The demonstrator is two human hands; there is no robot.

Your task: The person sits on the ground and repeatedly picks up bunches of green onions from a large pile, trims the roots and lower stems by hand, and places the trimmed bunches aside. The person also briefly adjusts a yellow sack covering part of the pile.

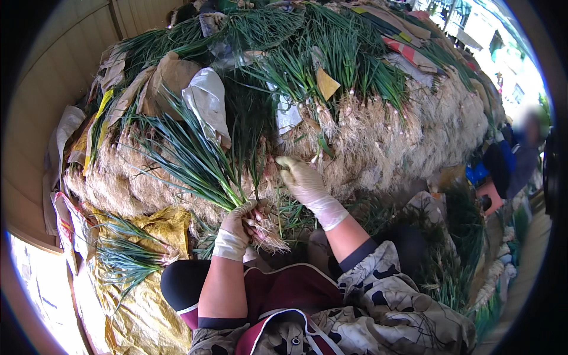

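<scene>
My left hand (pixel 234 228), in a pale glove, grips a bunch of green onions (pixel 222 177) just above the bulbs. Its leaves fan up and to the left, while the pinkish bulbs and stringy roots (pixel 268 233) hang out to the right of my fist. My right hand (pixel 306 179), gloved too, is raised a little to the right, beside the root side of a big heap of green onions (pixel 372 133). Its fingers are curled, and no stalk shows between them; their inner side is hidden.
A smaller onion bunch (pixel 137 253) lies on a yellow woven sack (pixel 142 306) at my left. Sacks, among them a white one (pixel 206 100), are tucked into the heap. More onions (pixel 461 230) lie at right, where a blurred person (pixel 517 155) sits. A panelled wall (pixel 49 97) stands left.
</scene>
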